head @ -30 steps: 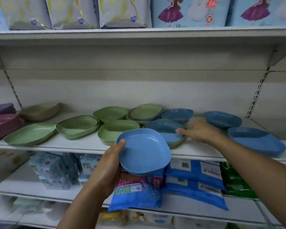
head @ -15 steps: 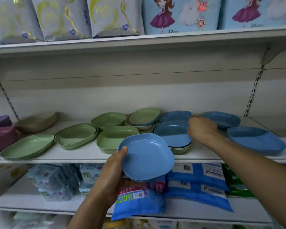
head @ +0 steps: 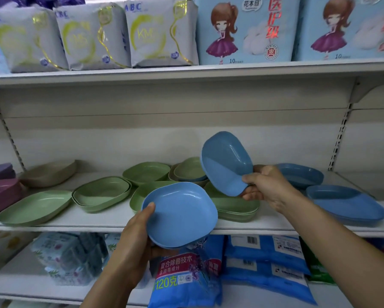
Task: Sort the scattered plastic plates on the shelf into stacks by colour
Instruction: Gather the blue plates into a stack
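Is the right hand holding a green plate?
No, the right hand grips a blue plate, tilted up on its edge.

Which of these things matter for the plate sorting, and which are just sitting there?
Job: left hand holding a blue plate; right hand gripping a tilted blue plate; green plates; beige plate; shelved blue plates.
Lying about: ABC packs on the upper shelf; blue bags on the lower shelf.

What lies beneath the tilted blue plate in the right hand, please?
A stack of green plates on the shelf; the blue plate and right hand cover its rear, so contact is unclear.
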